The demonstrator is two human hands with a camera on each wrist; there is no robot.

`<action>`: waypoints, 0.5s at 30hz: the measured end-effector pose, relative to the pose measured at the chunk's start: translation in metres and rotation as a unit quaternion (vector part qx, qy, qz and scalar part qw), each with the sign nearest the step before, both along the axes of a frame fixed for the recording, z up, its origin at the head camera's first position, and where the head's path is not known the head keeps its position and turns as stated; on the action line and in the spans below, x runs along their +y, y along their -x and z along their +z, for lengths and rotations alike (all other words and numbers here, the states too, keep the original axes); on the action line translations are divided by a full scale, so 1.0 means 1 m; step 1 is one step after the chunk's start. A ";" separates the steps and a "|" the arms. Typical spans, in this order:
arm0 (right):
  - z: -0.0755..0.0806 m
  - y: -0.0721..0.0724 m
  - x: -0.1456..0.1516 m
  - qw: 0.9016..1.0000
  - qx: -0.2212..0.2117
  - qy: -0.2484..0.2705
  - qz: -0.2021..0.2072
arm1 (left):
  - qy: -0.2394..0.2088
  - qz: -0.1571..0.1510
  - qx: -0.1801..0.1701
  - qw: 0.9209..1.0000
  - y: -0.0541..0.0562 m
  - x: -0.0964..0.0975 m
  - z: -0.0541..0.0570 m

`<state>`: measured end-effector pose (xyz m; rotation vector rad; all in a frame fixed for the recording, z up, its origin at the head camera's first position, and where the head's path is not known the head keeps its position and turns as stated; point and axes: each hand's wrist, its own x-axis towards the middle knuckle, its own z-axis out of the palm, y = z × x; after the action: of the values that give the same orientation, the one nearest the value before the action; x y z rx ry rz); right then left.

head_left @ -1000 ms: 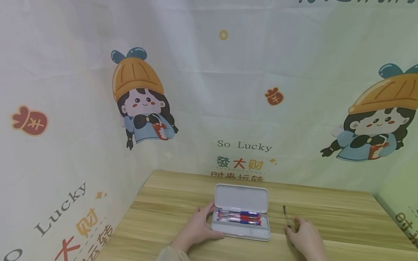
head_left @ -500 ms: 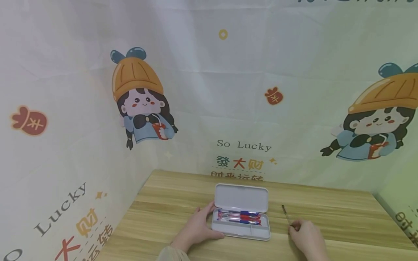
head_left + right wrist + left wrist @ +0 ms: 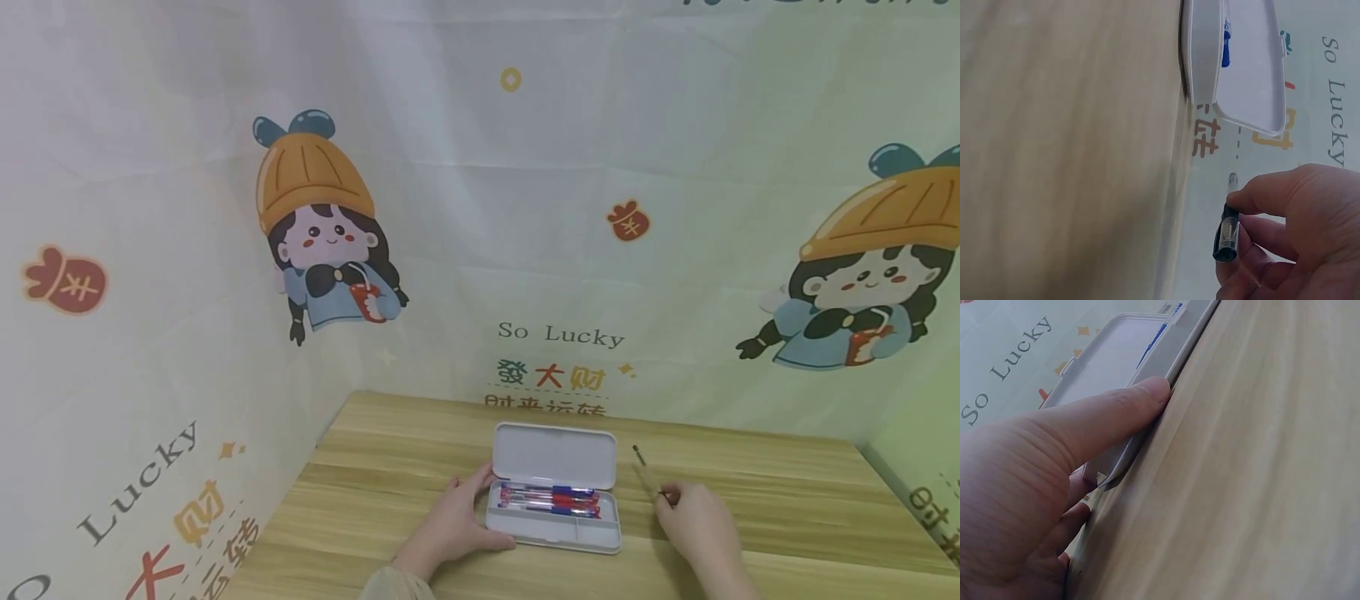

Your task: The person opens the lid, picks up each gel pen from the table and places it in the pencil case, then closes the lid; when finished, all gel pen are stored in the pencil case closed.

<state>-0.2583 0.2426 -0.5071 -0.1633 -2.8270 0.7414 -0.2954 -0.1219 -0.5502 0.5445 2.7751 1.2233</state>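
A white pencil case point(image 3: 551, 546) lies on the table with its lid point(image 3: 555, 454) raised. Several pens point(image 3: 551, 500) with blue or red grips fill its rear compartment; the front compartments hold nothing. My left hand point(image 3: 457, 521) holds the case at its left end, and in the left wrist view the thumb point(image 3: 1116, 415) lies along the front wall. Right of the case, my right hand point(image 3: 697, 521) pinches a black-capped clear pen point(image 3: 647, 475) between thumb and fingers. The capped end point(image 3: 1227, 240) shows in the right wrist view.
A wood-grain table point(image 3: 405, 450) bears the case. Behind it and to the left hangs a pale printed cloth point(image 3: 450, 208) with cartoon figures and lettering, close to the table's far edge.
The right hand has taken the pen into a firmer pinch and moved it up and slightly left, nearer the case's back. The left hand and case stay where they were.
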 end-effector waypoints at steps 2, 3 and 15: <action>0.003 0.003 -0.003 1.000 0.002 -0.004 -0.001 | 0.002 0.001 0.000 1.000 0.000 0.000 -0.001; 0.005 0.004 -0.005 1.000 0.003 -0.005 0.000 | 0.002 0.001 -0.001 1.000 0.000 0.000 -0.001; 0.030 0.014 -0.028 0.999 0.049 -0.019 0.012 | -0.003 0.012 -0.011 1.000 -0.002 0.000 0.000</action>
<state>-0.2726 0.2148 -0.4775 -0.0851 -2.7516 0.6820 -0.2936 -0.1219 -0.5502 0.4947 2.7686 1.2351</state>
